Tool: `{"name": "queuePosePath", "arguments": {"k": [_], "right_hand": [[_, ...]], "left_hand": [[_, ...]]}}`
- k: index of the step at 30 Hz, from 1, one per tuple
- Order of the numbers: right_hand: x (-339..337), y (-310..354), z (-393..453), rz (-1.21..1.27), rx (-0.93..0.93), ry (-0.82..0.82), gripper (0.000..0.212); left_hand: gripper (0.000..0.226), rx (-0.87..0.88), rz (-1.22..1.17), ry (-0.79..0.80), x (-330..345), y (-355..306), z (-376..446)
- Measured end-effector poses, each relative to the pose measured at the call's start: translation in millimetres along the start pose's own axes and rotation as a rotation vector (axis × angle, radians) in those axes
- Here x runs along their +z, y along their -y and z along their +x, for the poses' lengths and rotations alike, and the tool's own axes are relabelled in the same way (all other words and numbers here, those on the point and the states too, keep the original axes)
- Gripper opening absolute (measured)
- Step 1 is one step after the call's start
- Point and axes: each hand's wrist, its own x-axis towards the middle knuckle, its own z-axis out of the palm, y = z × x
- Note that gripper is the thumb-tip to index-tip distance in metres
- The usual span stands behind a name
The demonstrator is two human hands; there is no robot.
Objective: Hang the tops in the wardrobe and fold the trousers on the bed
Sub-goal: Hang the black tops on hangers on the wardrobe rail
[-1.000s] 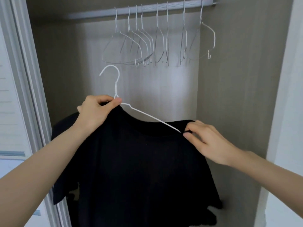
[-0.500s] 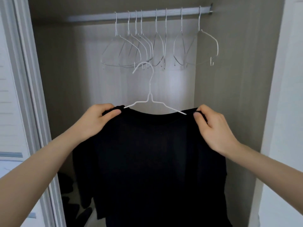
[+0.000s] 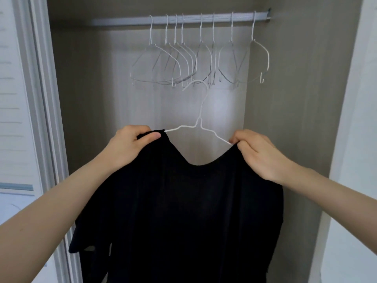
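Black top on white wire hanger, held up inside wardrobe below rail of empty hangers, left hand pinching left shoulder, right hand pinching right shoulder, hook free of rail.

This is a bedroom wardrobe in a home: above the left hand and right hand a pale metal rail spans the recess, carrying a row of bare white wire hangers; behind the hands stands a plain light back panel, and past the right hand a taupe side wall. To the outside of the left hand runs a white sliding-door frame; between the hands hangs a black top on a white wire hanger, the ordinary stuff of a household clothes closet.
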Motion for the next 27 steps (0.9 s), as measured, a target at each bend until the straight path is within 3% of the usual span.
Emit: {"name": "queuePosePath", "arguments": {"k": [8,11,14,17,19,25,27], "right_hand": [[17.9,-5.3,-3.3,0.453,0.256,-0.201,0.022],[11.2,-4.6,-3.5,0.449,0.254,-0.166,0.017],[-0.6,-4.2,-0.3,0.419,0.250,-0.068,0.026],[-10.2,-9.2,0.3,0.404,0.322,0.064,0.022],[-13.6,-11.6,-2.5,0.448,0.350,0.150,0.031],[-32.9,4.6,-8.1,0.837,0.539,0.539,0.031],[-35.9,13.6,-9.0,0.864,0.570,0.553,0.033]], "left_hand": [[0.029,-0.088,-0.203,0.073,-20.0,8.5,-10.7],[0.028,-0.163,-0.296,0.034,-22.1,19.8,-15.5],[0.031,-0.210,-0.382,-0.076,-22.5,30.3,-18.1],[0.031,-0.228,-0.414,-0.128,-25.3,39.2,-18.0],[0.029,-0.233,-0.414,-0.124,-26.0,44.9,-16.3],[0.016,-0.184,-0.315,-0.072,-8.8,60.3,-0.7],[0.016,-0.148,-0.303,-0.016,3.9,62.3,6.5]]}}
